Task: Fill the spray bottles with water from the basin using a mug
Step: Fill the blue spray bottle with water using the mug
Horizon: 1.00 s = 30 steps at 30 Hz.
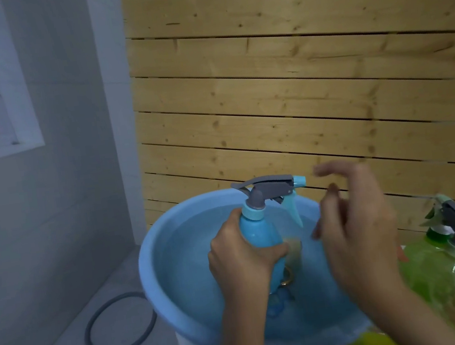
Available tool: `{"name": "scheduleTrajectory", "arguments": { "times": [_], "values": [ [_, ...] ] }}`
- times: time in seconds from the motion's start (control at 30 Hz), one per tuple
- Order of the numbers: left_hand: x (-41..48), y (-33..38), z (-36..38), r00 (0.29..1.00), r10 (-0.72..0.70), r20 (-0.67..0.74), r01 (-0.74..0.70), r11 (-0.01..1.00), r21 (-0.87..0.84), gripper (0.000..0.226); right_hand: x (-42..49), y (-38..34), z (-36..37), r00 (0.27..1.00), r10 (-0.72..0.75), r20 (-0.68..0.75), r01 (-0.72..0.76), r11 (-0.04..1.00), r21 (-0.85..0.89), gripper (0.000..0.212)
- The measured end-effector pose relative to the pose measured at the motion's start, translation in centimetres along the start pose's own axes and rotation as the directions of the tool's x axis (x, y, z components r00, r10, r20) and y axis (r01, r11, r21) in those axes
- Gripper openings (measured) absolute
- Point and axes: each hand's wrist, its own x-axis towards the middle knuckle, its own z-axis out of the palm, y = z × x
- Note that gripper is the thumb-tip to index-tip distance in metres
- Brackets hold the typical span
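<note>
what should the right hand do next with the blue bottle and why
Probably close the right hand on the grey spray head and twist it off: the left hand grips the blue bottle over the basin, the head is still on, and the right hand hovers open beside it.

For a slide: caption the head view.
Left hand grips a blue spray bottle over the blue basin of water; open right hand beside it.
</note>
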Motion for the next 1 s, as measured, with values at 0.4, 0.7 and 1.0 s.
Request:
{"name": "scheduleTrajectory", "arguments": {
  "times": [0.4,0.7,1.0],
  "values": [
    [1.9,-1.1,-0.9,0.993,0.021,0.112,-0.029,0.997,0.065,0.094,3.9,5.1,6.4,0.441,-0.053,0.896,-0.797,0.437,0.418,0.07],
    [2.5,-2.6,-2.0,0.988,0.045,0.15,-0.057,0.995,0.078,0.122,3.6,3.9,8.4,0.584,-0.132,0.801,-0.64,0.533,0.554,0.037],
    [2.9,-3.0,-1.4,0.979,0.075,0.188,-0.079,0.997,0.018,0.118,3.4,4.6,7.7,0.553,-0.12,0.825,-0.678,0.51,0.529,0.037]
  ]
}}
